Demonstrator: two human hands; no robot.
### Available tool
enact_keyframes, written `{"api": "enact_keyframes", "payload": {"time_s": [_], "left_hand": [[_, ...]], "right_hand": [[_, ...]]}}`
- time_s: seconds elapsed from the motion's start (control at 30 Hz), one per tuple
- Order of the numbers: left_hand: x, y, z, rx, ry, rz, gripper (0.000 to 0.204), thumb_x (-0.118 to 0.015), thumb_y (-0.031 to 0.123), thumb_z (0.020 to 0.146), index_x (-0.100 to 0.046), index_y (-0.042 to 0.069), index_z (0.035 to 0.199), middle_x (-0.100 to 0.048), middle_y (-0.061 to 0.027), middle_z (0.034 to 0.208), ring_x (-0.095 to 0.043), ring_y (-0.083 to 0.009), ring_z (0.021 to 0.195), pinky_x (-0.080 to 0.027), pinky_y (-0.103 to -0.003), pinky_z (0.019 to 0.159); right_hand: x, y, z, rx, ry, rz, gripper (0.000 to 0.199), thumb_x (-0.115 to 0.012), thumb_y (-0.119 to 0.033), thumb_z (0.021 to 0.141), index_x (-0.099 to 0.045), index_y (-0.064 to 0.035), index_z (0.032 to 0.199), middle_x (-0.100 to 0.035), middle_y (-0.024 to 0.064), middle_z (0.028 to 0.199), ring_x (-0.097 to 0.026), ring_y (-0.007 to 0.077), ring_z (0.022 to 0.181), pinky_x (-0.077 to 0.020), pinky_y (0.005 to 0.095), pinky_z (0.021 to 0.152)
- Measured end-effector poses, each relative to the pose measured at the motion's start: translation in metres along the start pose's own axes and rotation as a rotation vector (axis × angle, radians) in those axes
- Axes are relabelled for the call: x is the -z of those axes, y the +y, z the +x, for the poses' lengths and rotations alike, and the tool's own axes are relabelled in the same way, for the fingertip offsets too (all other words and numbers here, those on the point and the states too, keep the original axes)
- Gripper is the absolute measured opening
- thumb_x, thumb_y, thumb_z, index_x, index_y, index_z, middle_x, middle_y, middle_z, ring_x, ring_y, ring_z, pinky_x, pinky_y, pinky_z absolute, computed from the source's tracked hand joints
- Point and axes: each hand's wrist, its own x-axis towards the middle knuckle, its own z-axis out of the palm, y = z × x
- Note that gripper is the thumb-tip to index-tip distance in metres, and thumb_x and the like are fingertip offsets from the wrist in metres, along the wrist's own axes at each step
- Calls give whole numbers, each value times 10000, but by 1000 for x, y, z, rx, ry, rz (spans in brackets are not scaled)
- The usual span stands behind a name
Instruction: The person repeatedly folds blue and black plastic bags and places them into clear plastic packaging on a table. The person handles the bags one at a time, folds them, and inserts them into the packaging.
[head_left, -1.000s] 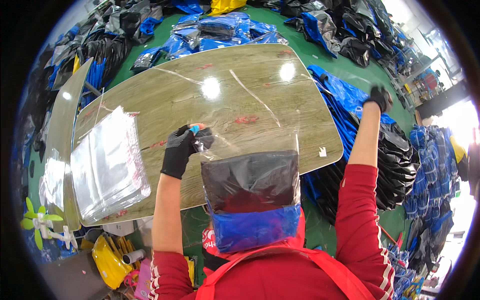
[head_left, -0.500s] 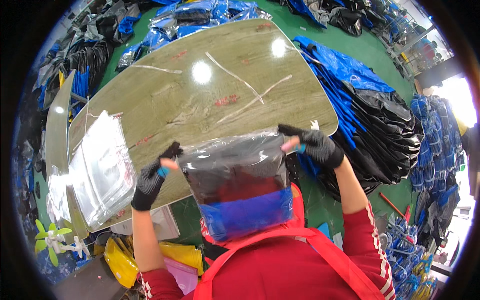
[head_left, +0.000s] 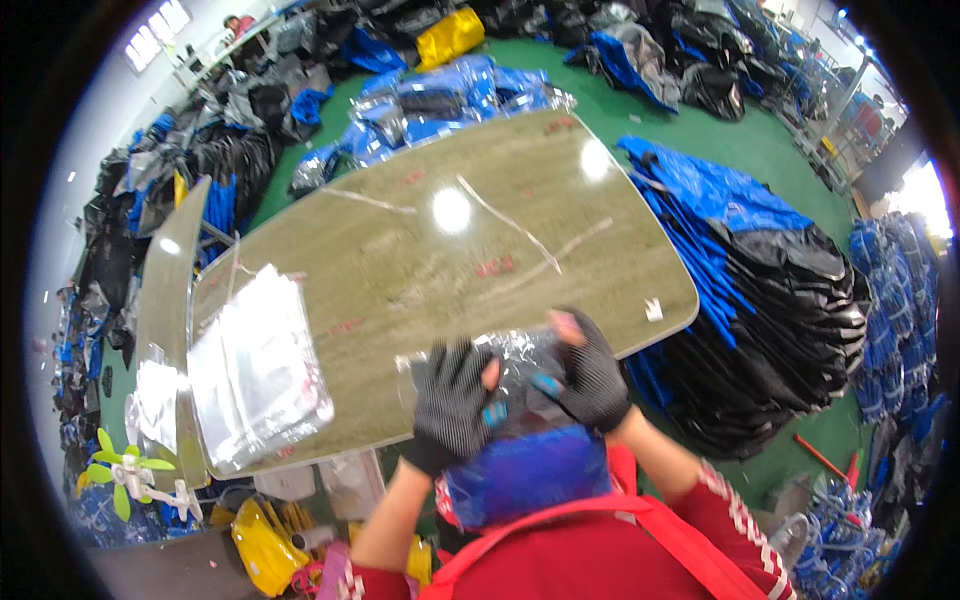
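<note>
A clear plastic bag (head_left: pixel 530 475) with a folded black and blue item inside lies across the near edge of the table (head_left: pixel 400 270), its blue end against my body. My left hand (head_left: pixel 452 405), in a dark ribbed glove, rests flat on the bag's upper left part with fingers stretched out. On the upper right part lies my right hand (head_left: pixel 592 378), gloved alike, its thumb apart from its fingers. Both gloves leave some fingertips bare, and blue bands show at the thumbs. Between the hands the clear plastic is crumpled, and my hands partly cover the black part.
A stack of clear bags (head_left: pixel 260 370) lies at the table's left. Packed blue bundles (head_left: pixel 440 100) sit beyond the far edge. To the right is a large pile of black and blue sheets (head_left: pixel 750 300). A small green fan (head_left: pixel 125 472) stands at lower left.
Both hands have come down from the bag's upper corners and inward onto its face. The bag has tipped flatter onto the table edge. The view has shifted, showing more beyond the table.
</note>
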Motion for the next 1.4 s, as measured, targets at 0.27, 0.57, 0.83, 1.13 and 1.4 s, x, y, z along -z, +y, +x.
{"api": "enact_keyframes", "payload": {"time_s": [0.27,0.57,0.83,1.13,1.4], "left_hand": [[60,17,-53,501,435,-1140,245,-578,131,955,-654,-25,1128,-714,-164,997,-688,-232,930,-494,-361,908],[109,9,8,325,770,316,149,-741,115,778,-672,10,858,-658,-134,750,-642,-302,693,-500,-382,668],[86,47,30,286,711,-1361,497,-756,140,823,-538,21,1253,-632,-30,1101,-614,-141,906,-492,-302,831],[80,82,36,403,608,-1094,433,-412,326,1052,-590,-15,1252,-706,-93,1006,-630,-151,882,-500,-294,820],[76,86,37,392,813,-575,287,-479,168,1022,-656,-29,1136,-717,-151,1007,-675,-182,895,-520,-325,804]], "right_hand": [[0,-13,-8,-637,-242,872,862,-788,-407,793,-395,-31,1461,-505,133,1427,-473,202,1301,-380,357,1068],[-1,-123,138,82,-200,964,193,-624,-179,933,-672,-34,1050,-671,46,974,-615,106,877,-498,279,819],[32,-141,83,-72,-191,939,207,-741,-156,840,-689,-22,989,-686,79,895,-630,137,842,-511,290,762],[40,-137,60,-145,-93,864,156,-623,-150,930,-709,-46,1008,-699,85,934,-626,170,776,-505,295,726],[36,-135,43,351,270,231,426,-660,9,801,-623,-108,1208,-675,86,877,-643,244,731,-523,344,658]]}}
